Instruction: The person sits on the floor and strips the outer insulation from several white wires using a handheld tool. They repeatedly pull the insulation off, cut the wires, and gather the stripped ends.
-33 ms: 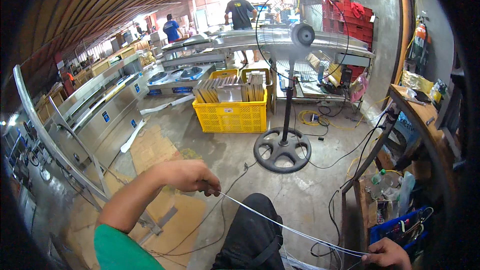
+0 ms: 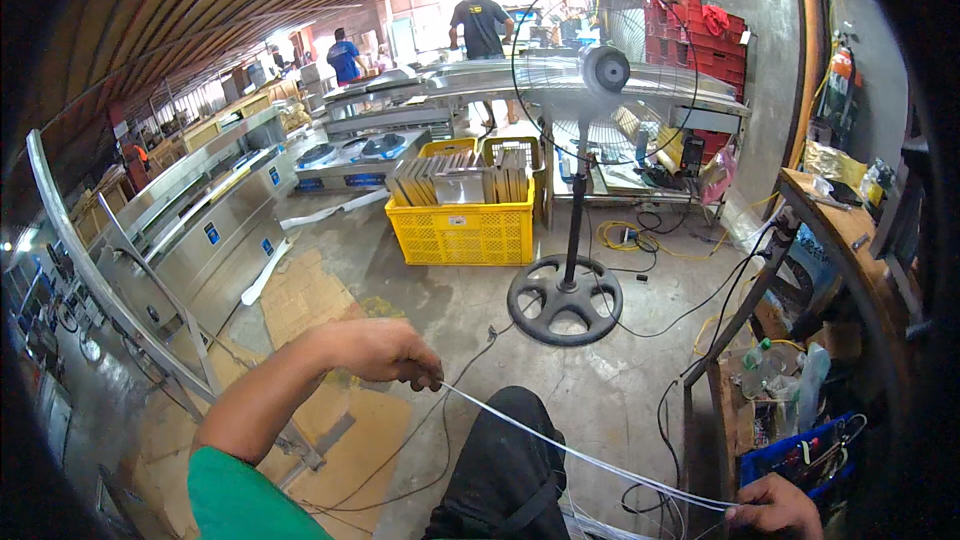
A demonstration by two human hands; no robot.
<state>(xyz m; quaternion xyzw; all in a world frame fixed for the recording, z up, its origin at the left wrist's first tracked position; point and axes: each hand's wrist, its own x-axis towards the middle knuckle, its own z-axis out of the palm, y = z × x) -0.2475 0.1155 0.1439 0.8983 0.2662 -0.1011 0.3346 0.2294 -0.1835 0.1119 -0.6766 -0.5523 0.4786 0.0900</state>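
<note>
A few thin white strands, which look like wires (image 2: 590,457), stretch in a line from hand to hand, sagging slightly over my dark-trousered knee (image 2: 510,440). My left hand (image 2: 385,351) pinches one end above the cardboard, its fingers closed and bent downward. At the lower right, my right hand (image 2: 775,507) has closed around the other end, beside the wooden bench. More loose white strands (image 2: 600,528) lie at the bottom edge, next to my leg. How many strands each hand holds is too fine to make out.
Ahead stands a yellow crate (image 2: 460,238) of flat panels, with a pedestal fan (image 2: 565,300) right of it. Black cables (image 2: 668,420) trail over the floor. Flattened cardboard (image 2: 310,290) lies left, near steel counters (image 2: 225,240). A blue tool pouch (image 2: 795,455) sits right. Two people work far back.
</note>
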